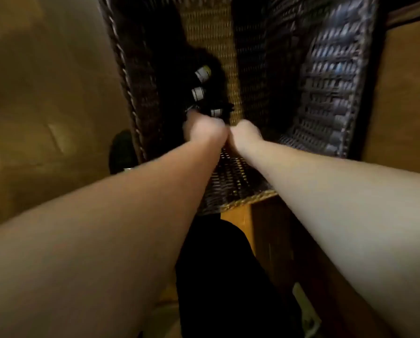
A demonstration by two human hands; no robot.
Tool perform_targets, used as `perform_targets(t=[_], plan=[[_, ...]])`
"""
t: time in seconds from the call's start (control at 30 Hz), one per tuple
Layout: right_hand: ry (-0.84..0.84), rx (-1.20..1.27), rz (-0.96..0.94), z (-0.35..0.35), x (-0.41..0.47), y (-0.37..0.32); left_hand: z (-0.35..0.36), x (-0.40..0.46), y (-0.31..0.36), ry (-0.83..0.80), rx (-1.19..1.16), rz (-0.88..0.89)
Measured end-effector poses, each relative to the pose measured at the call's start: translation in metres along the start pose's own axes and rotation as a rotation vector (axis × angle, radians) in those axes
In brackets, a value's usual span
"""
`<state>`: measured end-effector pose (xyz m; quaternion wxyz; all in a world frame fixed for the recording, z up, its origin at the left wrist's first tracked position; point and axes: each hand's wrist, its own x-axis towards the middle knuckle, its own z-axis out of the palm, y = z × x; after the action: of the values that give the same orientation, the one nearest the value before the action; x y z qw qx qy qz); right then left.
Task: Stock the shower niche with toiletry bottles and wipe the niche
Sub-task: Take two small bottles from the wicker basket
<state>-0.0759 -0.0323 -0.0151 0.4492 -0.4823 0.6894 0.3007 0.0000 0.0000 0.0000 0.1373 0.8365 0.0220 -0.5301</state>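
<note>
A: Item one, left to right?

B: Woven wicker basket, rim running down the left. Inside it, dark toiletry bottles with pale label bands are lying in shadow. Left hand is reaching among them; whether its grip is closing on one, I cannot tell.

A: And next?

B: Right hand, just beside, curled; grip unreadable through blur. Advice: be taking one bottle by its body, lifting clear of the weave.

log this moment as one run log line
stage: fetching bottles | left hand: in wicker basket at dark bottles | right hand: in basket beside left | grip: blurred, cannot tell | niche: not in view
</note>
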Motion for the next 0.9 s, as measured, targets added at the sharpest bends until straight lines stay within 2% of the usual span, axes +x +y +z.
perform_targets(t=[0.07, 0.13, 0.2, 0.33, 0.5, 0.67, 0.77, 0.83, 0.9], plan=[[-0.056, 0.197, 0.061, 0.018, 0.03, -0.009, 0.013, 0.035, -0.009, 0.098, -0.109, -0.183], [-0.099, 0.453, 0.115, 0.03, 0.05, -0.01, 0.023, 0.061, -0.024, 0.211, -0.127, -0.245], [-0.088, 0.602, 0.177, 0.034, 0.067, -0.004, 0.031, 0.068, -0.032, 0.222, -0.12, -0.163], [-0.134, 0.81, 0.251, 0.035, 0.091, 0.01, 0.041, 0.077, -0.042, 0.191, 0.105, 0.043], [-0.126, 0.844, 0.224, 0.037, 0.109, 0.003, 0.04, 0.094, -0.04, 0.188, 0.321, 0.134], [-0.045, 0.806, 0.199, 0.039, 0.11, -0.007, 0.033, 0.109, -0.032, 0.169, 0.408, 0.177], [-0.011, 0.815, 0.17, 0.037, 0.095, -0.005, 0.026, 0.093, -0.027, 0.119, 0.243, 0.106], [-0.058, 0.904, 0.193, 0.029, 0.075, -0.003, 0.017, 0.072, -0.023, 0.059, 0.049, 0.061], [-0.097, 0.986, 0.223, 0.012, 0.044, -0.001, 0.001, 0.043, -0.015, 0.001, -0.045, 0.035]])
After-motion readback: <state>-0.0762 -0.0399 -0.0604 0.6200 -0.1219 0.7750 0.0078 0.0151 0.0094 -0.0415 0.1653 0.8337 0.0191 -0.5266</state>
